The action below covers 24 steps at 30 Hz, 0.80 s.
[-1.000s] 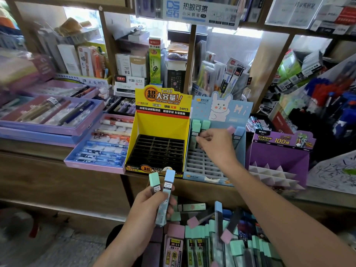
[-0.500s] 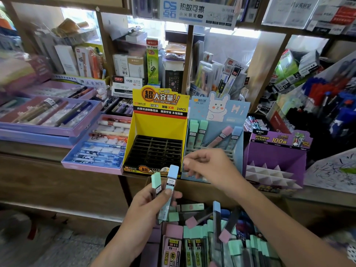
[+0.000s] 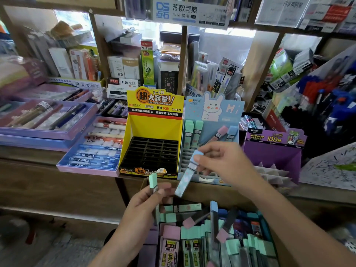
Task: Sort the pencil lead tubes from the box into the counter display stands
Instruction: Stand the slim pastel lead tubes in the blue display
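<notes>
My right hand (image 3: 223, 162) pinches a blue-capped lead tube (image 3: 187, 174) by its top, in front of the light blue rabbit display stand (image 3: 213, 108). That stand holds several tubes at its back: green-capped ones (image 3: 192, 132), a pink-capped one (image 3: 219, 133) and a blue one (image 3: 231, 132). My left hand (image 3: 140, 211) grips a green-capped tube (image 3: 154, 189) upright, below the yellow stand (image 3: 154, 128) whose black slots show no tubes. The box (image 3: 212, 237) at the bottom is full of several mixed tubes. A purple stand (image 3: 273, 151) sits on the right.
Purple and blue trays of pens (image 3: 92, 149) lie on the wooden counter (image 3: 38, 170) to the left. Shelves behind are crowded with stationery packs (image 3: 133, 68). Pens in blue and red (image 3: 323, 93) fill the right side.
My right hand came back from the rabbit stand and took the blue-capped tube out of my left hand, which now holds only the green-capped one.
</notes>
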Each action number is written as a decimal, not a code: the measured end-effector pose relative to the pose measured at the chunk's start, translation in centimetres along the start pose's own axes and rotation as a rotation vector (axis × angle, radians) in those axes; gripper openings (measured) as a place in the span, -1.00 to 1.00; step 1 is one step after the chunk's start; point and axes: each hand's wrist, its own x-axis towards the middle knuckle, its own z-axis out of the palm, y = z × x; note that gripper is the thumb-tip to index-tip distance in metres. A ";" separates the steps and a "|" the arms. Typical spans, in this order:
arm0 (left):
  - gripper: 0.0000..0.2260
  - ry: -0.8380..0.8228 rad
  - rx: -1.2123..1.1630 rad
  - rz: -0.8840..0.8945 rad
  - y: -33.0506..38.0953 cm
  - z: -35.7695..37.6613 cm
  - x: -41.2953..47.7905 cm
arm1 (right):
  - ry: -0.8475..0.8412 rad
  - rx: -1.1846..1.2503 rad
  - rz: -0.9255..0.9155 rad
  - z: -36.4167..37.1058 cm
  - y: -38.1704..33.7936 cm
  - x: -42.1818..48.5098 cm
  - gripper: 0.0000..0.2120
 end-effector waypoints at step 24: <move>-0.79 0.035 -0.042 -0.030 0.4 0.2 -0.1 | 0.514 -0.681 -0.121 -6.7 -1.6 4.2 -0.88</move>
